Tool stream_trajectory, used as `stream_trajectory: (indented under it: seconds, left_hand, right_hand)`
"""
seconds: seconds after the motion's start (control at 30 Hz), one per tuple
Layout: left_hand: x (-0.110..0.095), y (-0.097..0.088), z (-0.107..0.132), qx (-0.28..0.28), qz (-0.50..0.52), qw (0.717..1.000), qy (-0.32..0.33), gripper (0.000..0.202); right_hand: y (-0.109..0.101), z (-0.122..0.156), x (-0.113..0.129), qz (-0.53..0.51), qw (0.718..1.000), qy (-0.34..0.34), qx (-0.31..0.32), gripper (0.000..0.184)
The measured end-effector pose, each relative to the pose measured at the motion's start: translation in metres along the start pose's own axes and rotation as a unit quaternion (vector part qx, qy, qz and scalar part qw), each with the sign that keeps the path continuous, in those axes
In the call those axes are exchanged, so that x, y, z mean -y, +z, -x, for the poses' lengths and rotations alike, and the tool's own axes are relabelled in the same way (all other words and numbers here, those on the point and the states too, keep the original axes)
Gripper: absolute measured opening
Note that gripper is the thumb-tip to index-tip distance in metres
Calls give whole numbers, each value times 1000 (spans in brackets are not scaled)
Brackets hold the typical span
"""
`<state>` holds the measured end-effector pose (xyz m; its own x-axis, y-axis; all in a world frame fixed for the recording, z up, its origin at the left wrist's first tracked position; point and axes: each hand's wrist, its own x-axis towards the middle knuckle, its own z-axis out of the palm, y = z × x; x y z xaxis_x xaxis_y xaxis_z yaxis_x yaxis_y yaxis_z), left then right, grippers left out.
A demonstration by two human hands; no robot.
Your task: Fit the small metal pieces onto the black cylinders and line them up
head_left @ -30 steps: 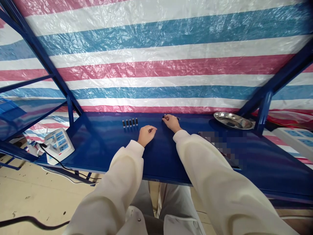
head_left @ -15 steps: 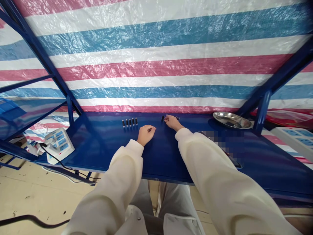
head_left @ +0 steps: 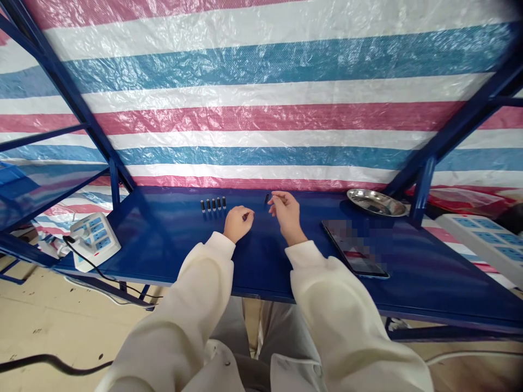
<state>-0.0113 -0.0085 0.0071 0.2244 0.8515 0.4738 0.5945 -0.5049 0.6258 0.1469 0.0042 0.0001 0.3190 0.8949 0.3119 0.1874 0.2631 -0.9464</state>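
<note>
My left hand (head_left: 237, 222) rests on the blue table (head_left: 171, 245) as a loose fist, with a dark bit showing between thumb and fingers. A row of several small black cylinders (head_left: 213, 204) stands upright just left of and behind it. My right hand (head_left: 286, 211) hovers a little above the table, its fingertips pinched together; what they hold, if anything, is too small to see. One more small black cylinder (head_left: 267, 199) stands alone just left of those fingertips, not touching them.
A phone (head_left: 354, 247) lies flat to the right of my right hand. A shiny metal dish (head_left: 376, 202) sits at the back right by a blue frame post (head_left: 419, 190). White power strips lie at the left (head_left: 93, 239) and right (head_left: 486, 247).
My right hand has drawn back from the far side of the table toward me and lifted slightly, leaving the single black cylinder standing. My left hand has stayed in place.
</note>
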Motion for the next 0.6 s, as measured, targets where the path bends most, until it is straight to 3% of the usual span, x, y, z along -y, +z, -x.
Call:
stream_trajectory:
  seconds: [0.07, 0.13, 0.2, 0.3, 0.43, 0.6]
  left_hand:
    - [-2, -11, -4, -51, -65, 997, 10, 20]
    - [-1, -24, -11, -114, -131, 985, -19, 19]
    - [5, -38, -19, -138, -189, 971, -57, 19]
    - [19, -55, -32, -83, -256, 960, -79, 20]
    - [35, -65, -42, -8, -293, 954, -60, 21]
    - [41, -63, -45, 3, -296, 954, -46, 16]
  right_hand:
    - [7, 15, 1, 39, 998, -42, 9, 31]
    - [11, 25, 0, 100, 990, -90, 46, 28]
    - [13, 29, -3, 137, 981, -115, 80, 26]
    - [12, 30, -5, 161, 974, -123, 102, 27]
    - [12, 29, -6, 170, 972, -118, 114, 27]
    - [14, 31, -5, 167, 971, -116, 127, 26]
